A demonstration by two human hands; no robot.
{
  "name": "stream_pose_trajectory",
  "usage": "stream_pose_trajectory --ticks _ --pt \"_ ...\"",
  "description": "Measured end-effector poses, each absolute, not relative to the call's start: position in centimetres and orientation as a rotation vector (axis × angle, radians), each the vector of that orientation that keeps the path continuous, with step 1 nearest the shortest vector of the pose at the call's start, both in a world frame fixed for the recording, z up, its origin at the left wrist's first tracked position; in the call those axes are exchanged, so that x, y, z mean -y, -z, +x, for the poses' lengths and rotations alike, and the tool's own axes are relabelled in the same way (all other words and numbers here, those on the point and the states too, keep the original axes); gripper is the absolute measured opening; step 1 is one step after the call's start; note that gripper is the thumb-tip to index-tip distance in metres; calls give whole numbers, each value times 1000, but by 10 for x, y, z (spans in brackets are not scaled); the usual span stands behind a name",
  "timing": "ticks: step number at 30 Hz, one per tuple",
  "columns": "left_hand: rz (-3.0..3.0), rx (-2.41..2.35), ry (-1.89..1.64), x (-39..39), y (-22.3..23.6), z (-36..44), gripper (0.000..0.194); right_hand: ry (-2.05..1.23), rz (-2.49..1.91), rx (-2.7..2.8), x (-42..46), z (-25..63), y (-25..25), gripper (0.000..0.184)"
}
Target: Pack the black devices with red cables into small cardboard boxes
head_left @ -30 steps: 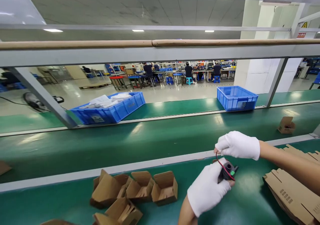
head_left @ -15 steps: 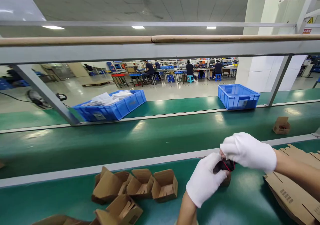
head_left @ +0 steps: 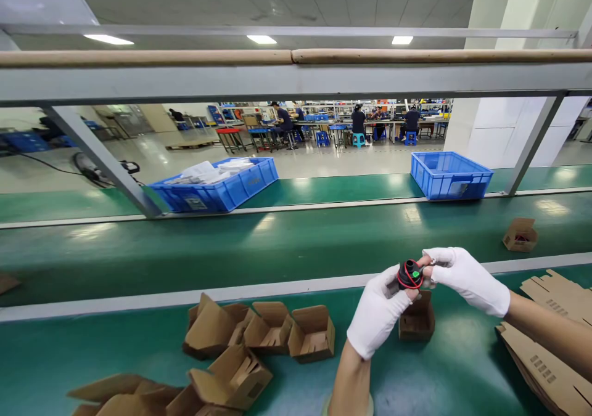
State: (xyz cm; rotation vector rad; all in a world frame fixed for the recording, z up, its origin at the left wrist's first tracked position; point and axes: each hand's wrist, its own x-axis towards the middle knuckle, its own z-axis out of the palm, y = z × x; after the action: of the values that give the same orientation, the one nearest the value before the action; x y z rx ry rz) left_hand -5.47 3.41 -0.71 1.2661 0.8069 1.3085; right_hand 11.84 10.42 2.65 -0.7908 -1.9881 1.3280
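My left hand (head_left: pixel 377 311), in a white glove, is closed around a small black round part (head_left: pixel 409 275) with red wire looped about it and a green spot on top. My right hand (head_left: pixel 462 277), gloved with bare fingertips showing, pinches at the right side of that part. What lies between its fingertips is too small to make out. Just below the hands stands an open cardboard box (head_left: pixel 417 320) on the green surface. Left of my hands are several open boxes, among them a small box (head_left: pixel 312 336) with its lid up.
Flat cardboard blanks (head_left: pixel 546 354) are stacked at the right. A box with something red inside (head_left: pixel 520 236) sits on the green belt (head_left: pixel 296 243). Behind it are a blue bin of white packets (head_left: pixel 217 188) and another blue bin (head_left: pixel 451 177). A metal frame (head_left: pixel 296 82) crosses above.
The black part has been lifted and turned, so its top with the green spot shows. The box below it is now uncovered. My view has shifted slightly.
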Motion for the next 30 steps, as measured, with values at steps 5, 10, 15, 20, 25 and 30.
stream_pose_trajectory --ticks 5,10,15,20,25,30 --pt "1767 -1367 -666 -38 20 -82 43 -1006 -965 2437 -107 116 -19 17" --pt "1842 -1817 -77 -58 55 -77 31 -328 -1181 2966 -105 102 17 18" --pt "1836 -1833 22 -68 68 -59 26 -109 -1339 3126 -106 88 43 16" --pt "1886 -1795 -9 -65 67 -65 29 111 -1192 3169 -96 100 46 13" --pt "1874 -1801 -61 -67 68 -70 35 504 -1064 3163 -79 104 68 20" --pt "1780 -1903 -84 -73 72 -63 42 611 -993 3072 -75 97 86 25"
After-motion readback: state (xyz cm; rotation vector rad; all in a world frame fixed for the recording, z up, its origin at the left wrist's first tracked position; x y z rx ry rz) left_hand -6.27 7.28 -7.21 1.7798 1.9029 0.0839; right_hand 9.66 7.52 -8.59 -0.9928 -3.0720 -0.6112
